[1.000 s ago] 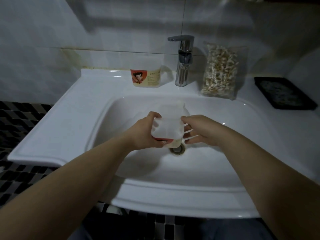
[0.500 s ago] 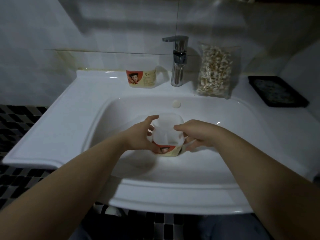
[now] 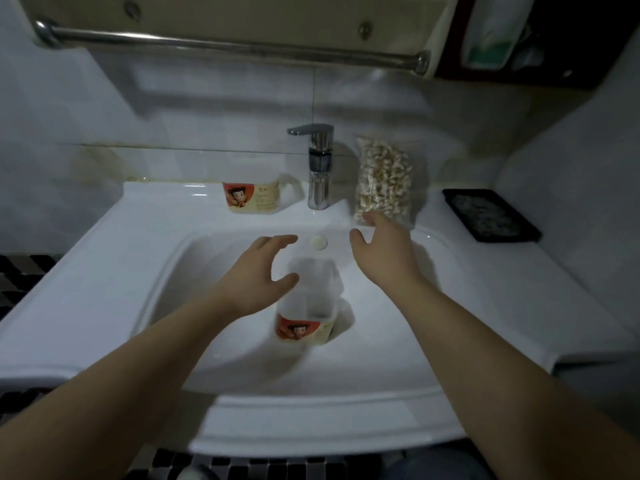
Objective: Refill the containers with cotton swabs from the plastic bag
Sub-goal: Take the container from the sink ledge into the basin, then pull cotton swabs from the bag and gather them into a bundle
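A clear plastic container (image 3: 308,306) with a red cartoon label stands in the basin of the white sink (image 3: 104,271), its mouth facing up. My left hand (image 3: 256,271) hovers just left of its rim, fingers spread and holding nothing. My right hand (image 3: 384,251) stretches toward the clear plastic bag of cotton swabs (image 3: 384,178) that leans on the wall right of the tap; its fingertips are at the bag's lower edge. A second labelled container (image 3: 252,195) stands on the ledge left of the tap.
A chrome tap (image 3: 318,168) rises at the back middle of the sink. A black tray (image 3: 491,214) lies on the ledge at the right. A metal towel rail (image 3: 225,43) runs overhead under a cabinet. Dark patterned floor shows at the left.
Both hands have let go of the container, which now stands in the basin. My right hand has moved up and right to the swab bag. The camera has tilted upward.
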`<move>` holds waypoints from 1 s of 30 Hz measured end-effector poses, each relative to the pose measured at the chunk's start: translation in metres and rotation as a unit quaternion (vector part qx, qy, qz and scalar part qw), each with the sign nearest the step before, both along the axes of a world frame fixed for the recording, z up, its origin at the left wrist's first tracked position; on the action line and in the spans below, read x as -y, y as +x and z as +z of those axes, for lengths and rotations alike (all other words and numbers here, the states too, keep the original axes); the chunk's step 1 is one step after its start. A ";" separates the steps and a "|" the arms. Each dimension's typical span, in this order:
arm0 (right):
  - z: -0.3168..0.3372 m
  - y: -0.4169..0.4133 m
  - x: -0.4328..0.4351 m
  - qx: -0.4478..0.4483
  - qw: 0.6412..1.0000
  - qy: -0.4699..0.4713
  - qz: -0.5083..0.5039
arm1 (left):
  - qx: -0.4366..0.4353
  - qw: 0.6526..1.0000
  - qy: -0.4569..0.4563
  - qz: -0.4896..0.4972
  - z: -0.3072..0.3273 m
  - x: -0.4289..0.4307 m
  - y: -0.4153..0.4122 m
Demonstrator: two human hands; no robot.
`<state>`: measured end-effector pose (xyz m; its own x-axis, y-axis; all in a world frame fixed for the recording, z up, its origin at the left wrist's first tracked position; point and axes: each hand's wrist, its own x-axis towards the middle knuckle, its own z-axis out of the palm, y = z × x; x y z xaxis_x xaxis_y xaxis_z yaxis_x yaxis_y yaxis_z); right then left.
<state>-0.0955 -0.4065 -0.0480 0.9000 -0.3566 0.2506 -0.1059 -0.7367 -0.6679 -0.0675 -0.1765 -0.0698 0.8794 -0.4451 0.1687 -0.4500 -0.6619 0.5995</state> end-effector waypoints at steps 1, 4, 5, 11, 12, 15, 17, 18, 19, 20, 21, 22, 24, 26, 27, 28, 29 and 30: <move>0.004 0.003 0.001 0.023 1.000 -0.014 -0.010 | 0.003 1.000 -0.009 -0.004 0.004 0.005 0.002; 0.016 0.017 0.011 0.045 0.997 -0.057 -0.040 | 0.009 0.999 -0.028 -0.029 0.016 0.028 0.011; 0.018 0.023 0.015 0.047 0.995 -0.069 -0.052 | 0.010 0.999 -0.035 -0.037 0.020 0.038 0.014; 0.018 0.061 0.040 0.020 0.996 0.003 -0.087 | -0.026 0.992 -0.115 -0.036 0.031 0.088 0.030; 0.018 0.067 0.043 0.017 0.996 0.036 -0.082 | -0.036 0.991 -0.126 -0.033 0.031 0.094 0.032; 0.017 0.078 0.048 0.006 0.992 0.097 -0.085 | -0.063 0.986 -0.151 -0.023 0.030 0.106 0.031; 0.016 0.081 0.054 0.009 0.989 0.115 -0.094 | -0.071 0.984 -0.160 -0.016 0.029 0.109 0.030; 0.017 0.081 0.057 0.011 0.988 0.121 -0.095 | -0.078 0.983 -0.168 -0.009 0.028 0.110 0.030; 0.018 0.078 0.060 0.011 0.987 0.129 -0.092 | -0.087 0.980 -0.176 -0.001 0.028 0.111 0.029; 0.020 0.073 0.063 0.016 0.986 0.141 -0.085 | -0.099 0.978 -0.185 0.007 0.028 0.111 0.028; 0.022 0.067 0.067 0.018 0.985 0.155 -0.075 | -0.110 0.975 -0.194 0.015 0.030 0.113 0.025; 0.022 0.061 0.071 0.020 0.984 0.166 -0.062 | -0.122 0.971 -0.206 0.024 0.031 0.113 0.024; 0.025 0.046 0.076 0.020 0.983 0.178 -0.034 | -0.152 0.955 -0.250 0.046 0.036 0.115 0.020; 0.028 0.031 0.081 0.023 0.983 0.185 -0.004 | -0.191 0.929 -0.310 0.066 0.040 0.115 0.016; 0.030 0.023 0.083 0.022 0.983 0.185 0.012 | -0.208 0.917 -0.333 0.074 0.042 0.116 0.014; 0.032 0.014 0.085 0.023 0.982 0.185 0.029 | -0.217 0.908 -0.350 0.080 0.044 0.116 0.011; 0.033 0.007 0.085 0.021 0.981 0.186 0.050 | -0.221 0.901 -0.364 0.085 0.046 0.116 0.008; 0.033 0.001 0.085 0.020 0.978 0.194 0.074 | -0.220 0.896 -0.375 0.087 0.047 0.116 0.005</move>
<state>-0.0947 -0.4919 -0.0152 0.9415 -0.2975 0.1584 0.0151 -0.4322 -0.9016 -0.0622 -0.2928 -0.0227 0.9792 -0.2021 -0.0174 0.0103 -0.0363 0.9993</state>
